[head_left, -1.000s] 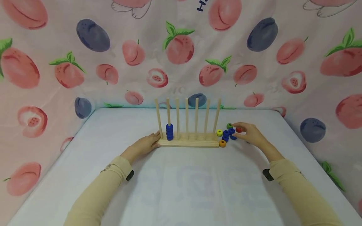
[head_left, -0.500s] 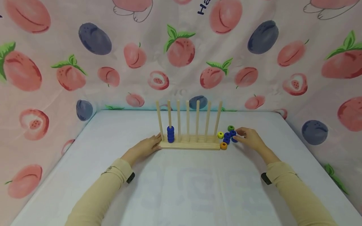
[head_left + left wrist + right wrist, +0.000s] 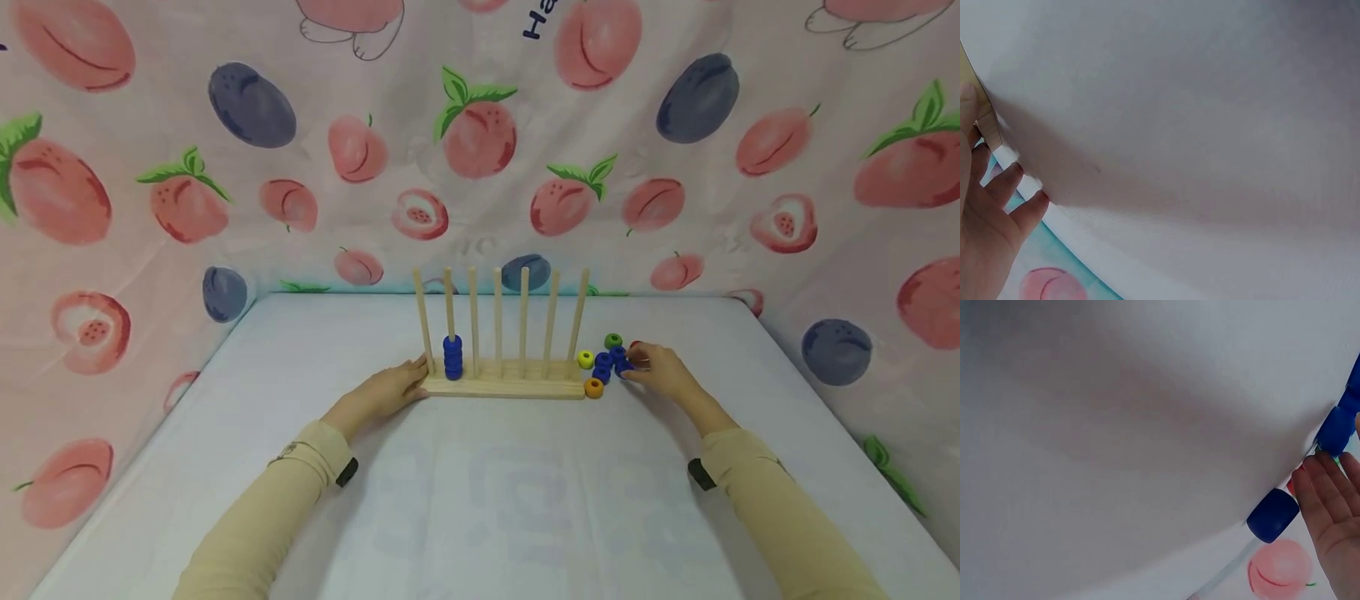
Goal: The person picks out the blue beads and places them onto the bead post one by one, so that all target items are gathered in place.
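A wooden peg rack (image 3: 502,387) stands toward the back of the table, several blue beads (image 3: 453,358) stacked on its second peg from the left. My left hand (image 3: 386,390) grips the rack's left end; in the left wrist view the thumb lies on the wooden base (image 3: 986,119) and the other fingers spread beside it. My right hand (image 3: 663,373) is at the loose beads, thumb and fingertips around a blue bead (image 3: 1335,432), fingers fairly straight. A red bead (image 3: 636,344) shows partly behind this hand. Another blue bead (image 3: 1272,515) lies beside the fingers.
Between rack and right hand lie a green bead (image 3: 613,341), a yellow bead (image 3: 586,359), an orange bead (image 3: 593,387) and several blue beads (image 3: 602,368). Fruit-patterned cloth (image 3: 480,200) hangs behind and at both sides of the white table (image 3: 480,483).
My right hand has shifted slightly left and down, from beside the red bead to the blue bead near it. The left hand keeps its place on the rack. The head view has tilted slightly.
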`<state>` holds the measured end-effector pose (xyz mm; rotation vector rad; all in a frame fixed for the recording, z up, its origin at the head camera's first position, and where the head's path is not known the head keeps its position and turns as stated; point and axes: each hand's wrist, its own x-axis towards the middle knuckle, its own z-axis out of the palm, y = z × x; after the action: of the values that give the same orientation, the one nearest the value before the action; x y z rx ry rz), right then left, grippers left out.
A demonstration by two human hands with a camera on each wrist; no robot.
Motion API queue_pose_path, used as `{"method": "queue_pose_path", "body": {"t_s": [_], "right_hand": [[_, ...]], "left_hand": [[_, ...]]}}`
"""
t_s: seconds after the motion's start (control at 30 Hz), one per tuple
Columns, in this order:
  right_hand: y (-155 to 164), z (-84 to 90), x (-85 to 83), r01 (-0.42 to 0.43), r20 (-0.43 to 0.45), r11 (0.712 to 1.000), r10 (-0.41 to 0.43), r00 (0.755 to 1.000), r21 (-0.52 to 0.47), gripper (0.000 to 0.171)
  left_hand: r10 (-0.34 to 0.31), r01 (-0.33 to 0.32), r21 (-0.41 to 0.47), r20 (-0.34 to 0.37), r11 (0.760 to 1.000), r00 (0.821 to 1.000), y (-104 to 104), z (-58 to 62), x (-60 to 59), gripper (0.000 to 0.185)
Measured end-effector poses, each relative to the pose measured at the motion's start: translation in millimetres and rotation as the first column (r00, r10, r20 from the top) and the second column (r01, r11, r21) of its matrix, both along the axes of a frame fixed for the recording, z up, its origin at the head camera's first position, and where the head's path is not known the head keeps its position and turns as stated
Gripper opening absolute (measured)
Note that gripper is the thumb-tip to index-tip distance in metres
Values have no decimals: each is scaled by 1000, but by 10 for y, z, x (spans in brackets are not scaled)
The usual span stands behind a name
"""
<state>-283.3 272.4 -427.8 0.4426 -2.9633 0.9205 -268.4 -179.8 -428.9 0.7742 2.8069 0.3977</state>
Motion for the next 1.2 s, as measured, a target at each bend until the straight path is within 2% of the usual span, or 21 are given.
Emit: {"method": "queue_pose_path", "body": {"t_s": [0.33,0.63,0.97,1.2], "right_hand": [[-38,-35,-65,44,67,998,-46,997,38,35],[-78,-56,-69,62,38,995,-65,997,76,33],[-78,-43,-54,42,29,997,-44,999,68,29],[-36,-6,-20,57,15,998,-58,998,36,27]], "left_hand": [[18,-18,-7,14,1000,1000,-29,-30,-18,57],[-10,10,20,-9,1000,1000,-33,7,-29,56],[-23,23,-4,-23,1000,999,-12,27,-54,56],[27,-27,-3,-1,1000,1000,57,49,-50,56]]}}
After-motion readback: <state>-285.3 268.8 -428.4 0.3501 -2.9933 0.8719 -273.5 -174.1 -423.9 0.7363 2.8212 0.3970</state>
